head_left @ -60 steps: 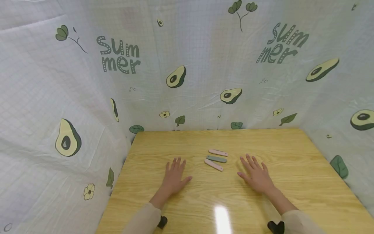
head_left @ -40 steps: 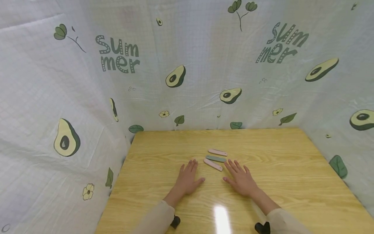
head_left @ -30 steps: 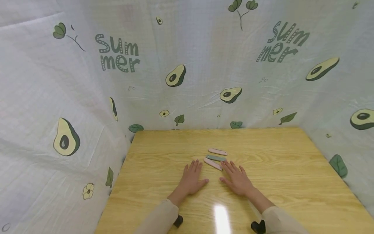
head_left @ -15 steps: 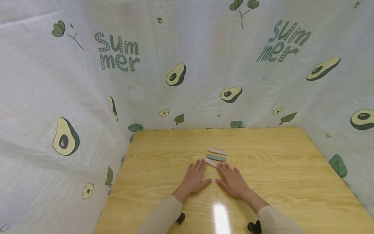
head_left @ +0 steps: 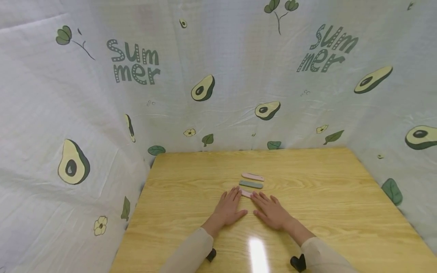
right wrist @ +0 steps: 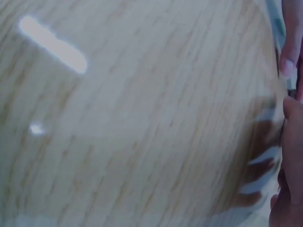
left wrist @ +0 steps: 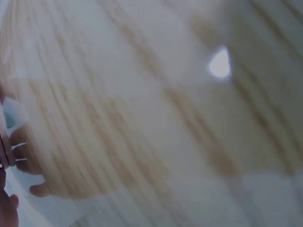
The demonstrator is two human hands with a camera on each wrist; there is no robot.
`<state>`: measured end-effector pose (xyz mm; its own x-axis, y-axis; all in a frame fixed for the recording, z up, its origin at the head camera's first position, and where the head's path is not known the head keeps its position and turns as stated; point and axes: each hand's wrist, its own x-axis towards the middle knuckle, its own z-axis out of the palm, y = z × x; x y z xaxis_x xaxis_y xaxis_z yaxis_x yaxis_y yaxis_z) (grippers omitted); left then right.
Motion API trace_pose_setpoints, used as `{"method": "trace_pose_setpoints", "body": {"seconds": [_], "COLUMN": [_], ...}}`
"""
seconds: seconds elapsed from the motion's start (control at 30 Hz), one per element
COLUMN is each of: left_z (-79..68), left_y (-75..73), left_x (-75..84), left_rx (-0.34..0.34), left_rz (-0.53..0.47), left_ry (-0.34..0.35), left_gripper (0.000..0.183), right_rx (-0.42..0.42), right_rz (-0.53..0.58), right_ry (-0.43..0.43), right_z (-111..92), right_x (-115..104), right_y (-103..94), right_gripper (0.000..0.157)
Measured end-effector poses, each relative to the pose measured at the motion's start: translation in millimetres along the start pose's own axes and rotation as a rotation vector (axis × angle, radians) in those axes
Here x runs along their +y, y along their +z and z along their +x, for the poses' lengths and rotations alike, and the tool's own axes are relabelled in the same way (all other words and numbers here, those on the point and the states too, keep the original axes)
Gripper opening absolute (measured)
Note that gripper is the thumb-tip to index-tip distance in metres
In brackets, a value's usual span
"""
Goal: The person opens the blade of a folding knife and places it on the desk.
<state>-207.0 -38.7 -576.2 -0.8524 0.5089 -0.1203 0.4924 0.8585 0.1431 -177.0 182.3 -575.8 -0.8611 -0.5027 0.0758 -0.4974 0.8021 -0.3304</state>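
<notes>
Three slim, round-ended pieces like small box cutters lie on the wooden table: a far pink one, a grey-green one and a near pink one. My left hand lies palm down, its straight fingertips at the near pink piece's left end. At that piece's right end are the fingertips of my right hand, also palm down with fingers extended. Both ends of the piece are partly hidden under the fingers. The thumbs point toward each other, apart. In both wrist views only bits of hand show at the edge.
A white cloth printed with avocados and leaves hangs behind the table and along both sides. A bright light reflection lies on the tabletop between the forearms. Black wrist mounts sit at the sleeves.
Both hands have moved inward from either side to the near pink piece. Its left end has shifted slightly toward me, widening the gap to the grey-green piece.
</notes>
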Motion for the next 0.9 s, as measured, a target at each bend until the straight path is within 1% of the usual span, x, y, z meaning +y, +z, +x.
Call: {"method": "trace_pose_setpoints", "body": {"seconds": [0.17,0.37,0.5,0.57,0.63,0.7,0.77,0.83,0.9], "left_z": [-4.3,-9.1,-12.1,-12.7,-12.0,-9.8,-6.9,-4.8,-3.5], "left_y": [2.3,4.2,4.4,4.4,4.0,3.8,2.9,1.4,0.3], "left_x": [-1.6,-2.2,-1.9,-2.5,-3.5,-5.4,-7.6,-9.5,-10.9], "left_rx": [-0.003,0.034,0.048,0.060,0.086,0.129,0.178,0.210,0.226], "left_rz": [0.021,0.021,-0.007,-0.044,-0.102,-0.153,-0.196,-0.219,-0.227], "left_ry": [0.015,0.035,0.035,0.034,0.015,-0.015,-0.049,-0.076,-0.083], "left_gripper": [0.078,0.078,0.077,0.075,0.070,0.064,0.059,0.055,0.051], "right_rx": [0.007,0.041,0.060,0.074,0.100,0.158,0.219,0.269,0.280], "right_rz": [-0.017,0.008,0.016,0.029,0.065,0.086,0.095,0.094,0.087], "right_ry": [-0.005,0.021,0.025,0.024,0.033,0.042,0.059,0.071,0.082], "right_z": [0,3,4,6,9,14,20,25,28], "right_x": [3,0,-1,-2,-3,-4,-4,-4,-4], "right_y": [1.2,4.7,5.6,5.5,4.6,3.4,2.4,1.5,1.5], "right_gripper": [0.056,0.058,0.057,0.057,0.059,0.060,0.058,0.052,0.045]}}
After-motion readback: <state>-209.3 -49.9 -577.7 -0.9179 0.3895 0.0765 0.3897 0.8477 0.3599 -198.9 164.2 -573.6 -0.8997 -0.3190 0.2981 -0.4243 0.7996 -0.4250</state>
